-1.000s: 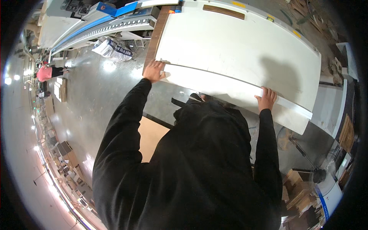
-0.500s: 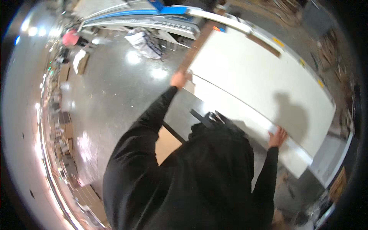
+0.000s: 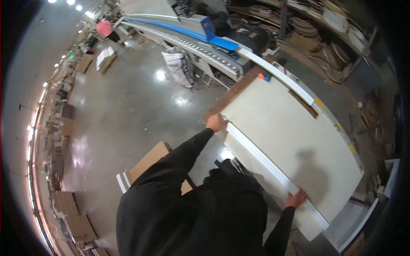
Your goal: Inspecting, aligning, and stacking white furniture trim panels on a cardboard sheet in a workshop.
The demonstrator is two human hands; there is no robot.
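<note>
While a white strip (image 3: 261, 157) is lying on the tabletop (image 3: 265, 112), I am holding it.
My left hand (image 3: 217, 123) is grasping one end, my right hand (image 3: 297, 198) nearer the other.

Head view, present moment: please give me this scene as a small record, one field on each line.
Left hand: at the left end of a white strip
Right hand: fingers over the same strip, nearer its right end
Strip position: along the near side of a pale tabletop
Tabletop's left end: brown board
On the floor: pale sack, beside a long machine
Background: person in a pink top
</note>
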